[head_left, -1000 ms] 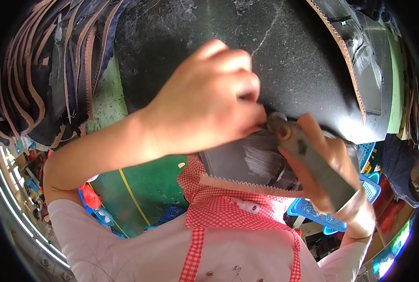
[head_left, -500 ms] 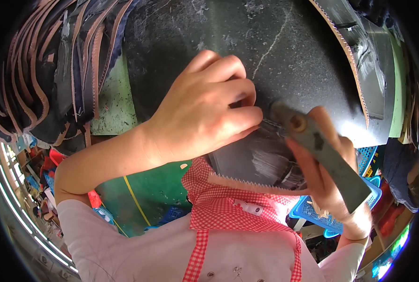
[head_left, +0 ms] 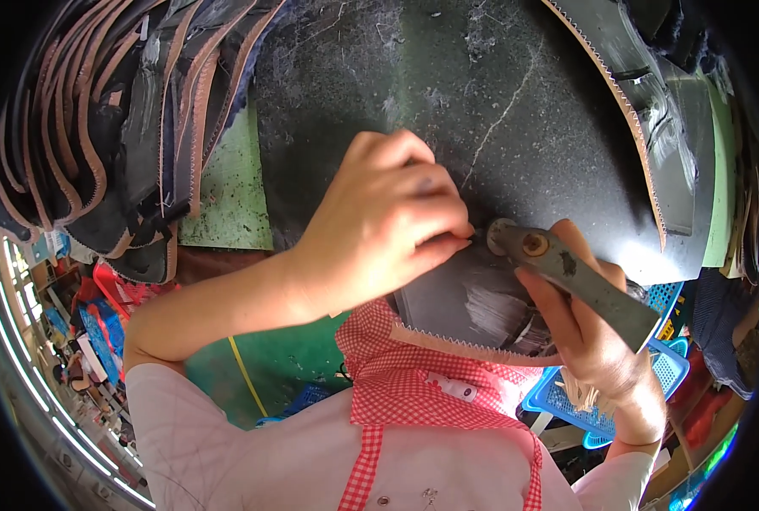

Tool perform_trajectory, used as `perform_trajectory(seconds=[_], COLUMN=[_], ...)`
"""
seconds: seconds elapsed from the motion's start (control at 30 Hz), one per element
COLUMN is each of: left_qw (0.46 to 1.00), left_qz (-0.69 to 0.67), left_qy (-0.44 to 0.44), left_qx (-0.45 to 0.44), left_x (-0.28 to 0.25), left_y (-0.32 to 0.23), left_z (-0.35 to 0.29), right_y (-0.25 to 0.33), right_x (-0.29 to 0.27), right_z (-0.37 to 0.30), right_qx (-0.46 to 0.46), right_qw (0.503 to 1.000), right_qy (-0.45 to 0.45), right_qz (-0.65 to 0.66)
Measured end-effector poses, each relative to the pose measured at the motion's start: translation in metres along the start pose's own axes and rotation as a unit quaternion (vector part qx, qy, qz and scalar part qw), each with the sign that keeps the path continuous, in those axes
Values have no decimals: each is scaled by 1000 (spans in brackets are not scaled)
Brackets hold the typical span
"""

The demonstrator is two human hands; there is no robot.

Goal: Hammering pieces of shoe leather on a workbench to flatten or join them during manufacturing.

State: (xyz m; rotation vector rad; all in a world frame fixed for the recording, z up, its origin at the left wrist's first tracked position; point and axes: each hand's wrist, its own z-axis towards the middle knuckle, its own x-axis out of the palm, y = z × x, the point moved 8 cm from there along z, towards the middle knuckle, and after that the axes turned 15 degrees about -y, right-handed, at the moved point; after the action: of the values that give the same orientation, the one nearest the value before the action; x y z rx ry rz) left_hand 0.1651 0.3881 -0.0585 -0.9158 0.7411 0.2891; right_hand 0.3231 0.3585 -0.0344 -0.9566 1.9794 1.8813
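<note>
My right hand [head_left: 601,345] is wrapped round a hammer [head_left: 597,289]; its round face is close to the fingertips of my left hand. My left hand [head_left: 392,213] is closed, thumb and fingers pinched together low over the dark work surface; what they hold is hidden. Below both hands lies a dark, flat piece [head_left: 460,302] with scuffed pale marks and a brown, zigzag-edged border. It reaches over the near edge of the surface toward my red checked apron [head_left: 431,400].
Several dark pieces with brown zigzag borders [head_left: 201,128] are heaped at left, on a pale green board [head_left: 230,192]. Another bordered piece [head_left: 652,119] lies at right. Blue plastic baskets [head_left: 571,400] stand below the right edge. The scratched black work surface [head_left: 345,85] spreads behind my hands.
The hammer has moved slightly down and left, its head now sharper and nearer my left fingertips. My left hand sits a little lower. The whole view has shifted slightly.
</note>
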Motion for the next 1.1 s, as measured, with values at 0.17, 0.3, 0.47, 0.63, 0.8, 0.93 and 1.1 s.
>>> perform_trajectory(seconds=[0.17,0.3,0.47,0.63,0.8,0.93,1.1], left_qw=[995,989,997,999,998,997,999], left_qz=[64,91,53,25,27,28,42], left_qy=[-17,-17,-30,-29,-49,-59,-24], left_qx=[80,118,46,-10,22,49,18], left_x=[-3,1,-13,-6,-2,-7,-4], left_y=[-26,-36,-11,0,-11,-19,-16], left_z=[-2,-9,2,-13,-8,-12,-16], right_y=[2,10,2,20,13,35,1], right_x=[0,-2,21,-6,13,-4,5], right_z=[1,11,-6,12,11,18,8], right_qx=[-39,-46,-85,-101,-51,-95,-48], right_qw=[998,998,978,993,987,989,998], right_qy=[-41,-21,63,-19,96,11,0], right_qz=[-28,-36,-182,-54,-118,-110,-39])
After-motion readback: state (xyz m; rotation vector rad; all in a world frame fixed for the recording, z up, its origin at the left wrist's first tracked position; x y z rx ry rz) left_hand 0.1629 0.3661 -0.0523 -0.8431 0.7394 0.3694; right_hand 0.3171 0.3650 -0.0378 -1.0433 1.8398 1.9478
